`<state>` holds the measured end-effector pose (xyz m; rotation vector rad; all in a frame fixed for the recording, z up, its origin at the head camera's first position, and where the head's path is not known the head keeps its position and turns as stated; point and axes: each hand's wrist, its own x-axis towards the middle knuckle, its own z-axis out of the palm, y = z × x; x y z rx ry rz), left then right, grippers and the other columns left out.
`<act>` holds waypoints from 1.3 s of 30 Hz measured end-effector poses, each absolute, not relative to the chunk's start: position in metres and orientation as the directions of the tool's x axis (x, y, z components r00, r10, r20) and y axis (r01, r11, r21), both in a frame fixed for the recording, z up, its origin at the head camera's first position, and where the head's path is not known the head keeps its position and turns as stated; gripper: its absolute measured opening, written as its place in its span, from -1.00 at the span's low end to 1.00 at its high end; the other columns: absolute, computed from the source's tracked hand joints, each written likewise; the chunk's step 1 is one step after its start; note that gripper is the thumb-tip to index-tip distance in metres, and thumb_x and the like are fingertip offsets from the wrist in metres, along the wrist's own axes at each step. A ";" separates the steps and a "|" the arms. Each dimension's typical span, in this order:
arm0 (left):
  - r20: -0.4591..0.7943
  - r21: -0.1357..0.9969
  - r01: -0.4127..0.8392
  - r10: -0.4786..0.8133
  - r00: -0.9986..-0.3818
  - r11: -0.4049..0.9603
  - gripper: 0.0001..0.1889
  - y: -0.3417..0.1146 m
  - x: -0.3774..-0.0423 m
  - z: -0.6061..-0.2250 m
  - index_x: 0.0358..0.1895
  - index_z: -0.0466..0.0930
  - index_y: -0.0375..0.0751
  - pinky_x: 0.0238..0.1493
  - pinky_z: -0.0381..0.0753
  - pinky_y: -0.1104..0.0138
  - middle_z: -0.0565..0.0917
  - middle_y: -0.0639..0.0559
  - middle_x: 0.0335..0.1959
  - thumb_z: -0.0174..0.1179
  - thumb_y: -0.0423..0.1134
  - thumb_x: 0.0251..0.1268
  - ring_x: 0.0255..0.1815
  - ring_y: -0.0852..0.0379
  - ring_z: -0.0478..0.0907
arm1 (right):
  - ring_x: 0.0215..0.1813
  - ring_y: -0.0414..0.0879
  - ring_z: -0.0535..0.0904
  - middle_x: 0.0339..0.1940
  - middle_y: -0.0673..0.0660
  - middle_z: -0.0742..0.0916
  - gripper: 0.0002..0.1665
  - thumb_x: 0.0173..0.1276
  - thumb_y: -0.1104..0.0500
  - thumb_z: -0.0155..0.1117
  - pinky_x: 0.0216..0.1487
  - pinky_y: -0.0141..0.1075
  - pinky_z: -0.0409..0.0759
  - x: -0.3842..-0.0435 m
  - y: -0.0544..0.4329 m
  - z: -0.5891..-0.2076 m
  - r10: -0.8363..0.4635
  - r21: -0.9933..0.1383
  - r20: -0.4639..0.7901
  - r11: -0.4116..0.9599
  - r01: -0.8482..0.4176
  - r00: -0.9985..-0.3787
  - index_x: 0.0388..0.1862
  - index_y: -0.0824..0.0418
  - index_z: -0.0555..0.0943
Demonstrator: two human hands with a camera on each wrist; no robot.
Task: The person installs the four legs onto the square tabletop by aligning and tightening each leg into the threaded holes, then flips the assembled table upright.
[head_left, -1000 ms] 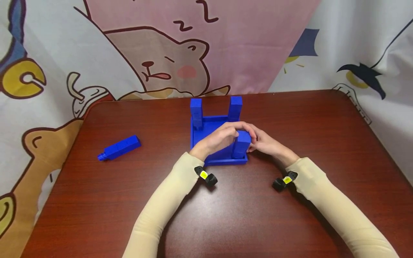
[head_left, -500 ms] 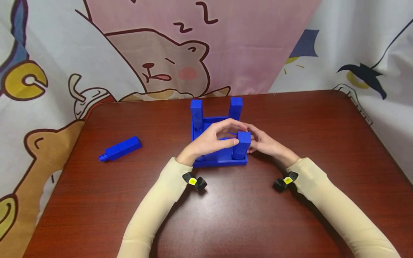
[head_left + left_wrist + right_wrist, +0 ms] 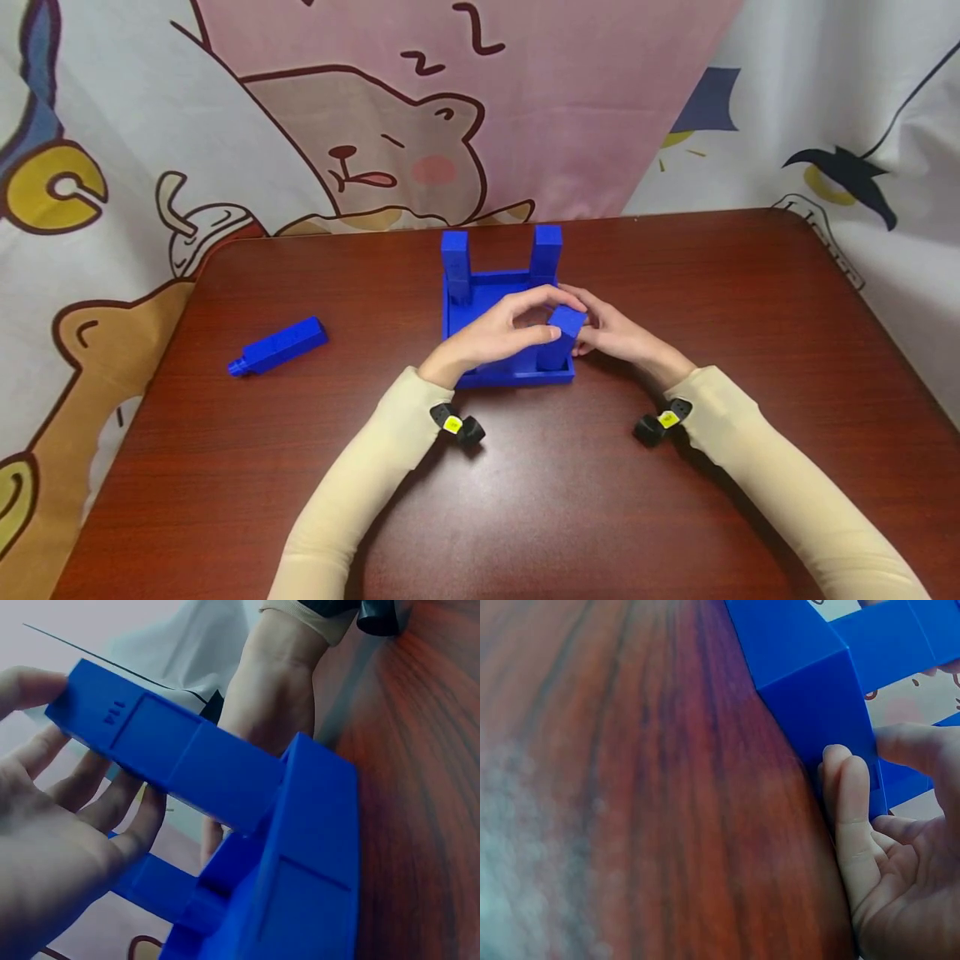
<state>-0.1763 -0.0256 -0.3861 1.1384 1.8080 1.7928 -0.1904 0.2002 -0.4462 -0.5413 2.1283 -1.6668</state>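
Observation:
A blue square base (image 3: 517, 379) with raised rims lies on the table like an upturned tabletop, and blue square legs stand at three corners. My left hand (image 3: 504, 330) holds the upper end of the near-right leg (image 3: 557, 352), thumb on one side and fingers on the other. In the left wrist view this leg (image 3: 195, 754), marked 114, stands in the corner of the base. My right hand (image 3: 618, 332) grips the right side wall of the base; in the right wrist view fingertips (image 3: 853, 784) press its outer face. The left hand hides the base's near-left corner.
Another blue leg (image 3: 285, 346) with a narrower threaded-looking end lies on the brown table (image 3: 570, 517) at the left. Two legs (image 3: 456, 267) stand at the far corners. A printed curtain (image 3: 585, 108) hangs behind the table.
The left hand's fingers first reached round the near-right leg, then opened back and closed on its top again. That leg's top has turned slightly. The right hand stays in place.

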 end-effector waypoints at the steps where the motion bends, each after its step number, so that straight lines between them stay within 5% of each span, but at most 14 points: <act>1: 0.284 0.952 0.272 0.742 -0.608 -0.141 -0.67 -0.025 -0.177 -0.386 0.14 0.48 -0.40 0.18 0.39 0.26 0.53 -0.10 0.11 0.04 -0.52 0.32 0.14 0.13 0.43 | -0.49 -0.10 0.58 -0.23 0.23 0.62 -0.17 0.28 0.49 0.08 -0.44 -0.26 0.63 -0.190 0.200 -0.446 -0.518 -0.973 -0.058 0.220 -0.067 -0.853 0.49 0.40 0.02; 7: 0.298 0.954 0.160 0.772 -0.562 -0.252 -0.58 -0.014 -0.184 -0.390 0.06 0.44 -0.55 0.18 0.30 0.31 0.46 -0.34 0.09 -0.16 -0.47 0.12 0.16 0.05 0.36 | -0.45 -0.11 0.58 -0.13 0.36 0.56 -0.19 0.25 0.47 0.10 -0.44 -0.27 0.62 -0.191 0.201 -0.446 -0.497 -0.969 -0.061 0.237 -0.068 -0.865 0.46 0.41 0.06; 11: 0.313 0.937 0.031 0.792 -0.524 -0.349 -0.53 -0.007 -0.188 -0.394 0.00 0.34 -0.71 0.16 0.29 0.30 0.35 -0.54 0.04 -0.21 -0.40 0.04 0.14 -0.20 0.29 | -0.42 -0.12 0.59 -0.08 0.40 0.55 -0.22 0.26 0.45 0.09 -0.43 -0.28 0.62 -0.191 0.201 -0.446 -0.493 -0.968 -0.066 0.244 -0.066 -0.867 0.44 0.46 0.06; 15: 0.299 0.924 -0.052 0.799 -0.522 -0.380 -0.52 -0.004 -0.191 -0.398 -0.04 0.30 -0.75 0.06 0.38 0.27 0.41 -0.42 -0.04 -0.22 -0.38 0.01 0.07 -0.33 0.26 | -0.44 -0.11 0.59 -0.10 0.41 0.55 -0.24 0.29 0.44 0.09 -0.43 -0.27 0.62 -0.191 0.200 -0.444 -0.495 -0.968 -0.066 0.242 -0.065 -0.866 0.43 0.46 0.06; 18: 0.289 0.925 -0.059 0.796 -0.532 -0.375 -0.51 -0.004 -0.191 -0.398 -0.04 0.31 -0.74 0.04 0.41 0.25 0.46 -0.34 -0.05 -0.21 -0.37 0.00 0.04 -0.20 0.34 | -0.44 -0.11 0.58 -0.13 0.38 0.55 -0.23 0.29 0.45 0.10 -0.43 -0.28 0.62 -0.190 0.200 -0.444 -0.489 -0.968 -0.068 0.242 -0.060 -0.870 0.44 0.44 0.06; 24: 0.297 0.944 0.042 0.781 -0.550 -0.329 -0.42 -0.009 -0.185 -0.395 0.15 0.28 -0.69 0.14 0.32 0.29 0.42 -0.54 0.02 -0.20 -0.36 0.02 0.07 -0.06 0.43 | -0.43 -0.13 0.59 -0.29 0.18 0.62 -0.26 0.23 0.47 0.06 -0.41 -0.28 0.61 -0.188 0.200 -0.445 -0.489 -0.971 -0.088 0.238 -0.036 -0.868 0.39 0.51 0.09; 29: 0.293 0.956 0.159 0.742 -0.603 -0.248 -0.50 -0.018 -0.177 -0.390 0.22 0.30 -0.56 0.16 0.38 0.26 0.45 -0.46 0.10 -0.13 -0.45 0.17 0.11 0.01 0.46 | -0.44 -0.11 0.58 -0.34 0.16 0.61 -0.24 0.28 0.47 0.06 -0.42 -0.27 0.62 -0.187 0.200 -0.446 -0.499 -0.975 -0.082 0.219 -0.034 -0.863 0.43 0.47 0.05; 35: 0.430 0.895 0.383 0.668 -0.608 -0.227 -0.58 -0.028 -0.171 -0.377 0.16 0.34 -0.53 0.23 0.37 0.09 0.49 -0.38 0.10 0.06 -0.60 0.21 0.20 -0.03 0.44 | -0.45 -0.11 0.60 -0.22 0.31 0.65 -0.23 0.31 0.44 0.10 -0.41 -0.27 0.62 -0.188 0.200 -0.444 -0.504 -0.972 -0.090 0.233 -0.034 -0.859 0.45 0.43 0.05; 39: 0.442 0.865 0.484 0.655 -0.612 -0.131 -0.58 -0.029 -0.168 -0.373 0.15 0.40 -0.46 0.20 0.42 0.15 0.54 -0.25 0.08 0.20 -0.50 0.19 0.17 0.08 0.47 | -0.44 -0.13 0.59 -0.21 0.33 0.65 -0.24 0.30 0.46 0.08 -0.41 -0.27 0.61 -0.188 0.200 -0.445 -0.506 -0.972 -0.084 0.232 -0.041 -0.858 0.44 0.43 0.06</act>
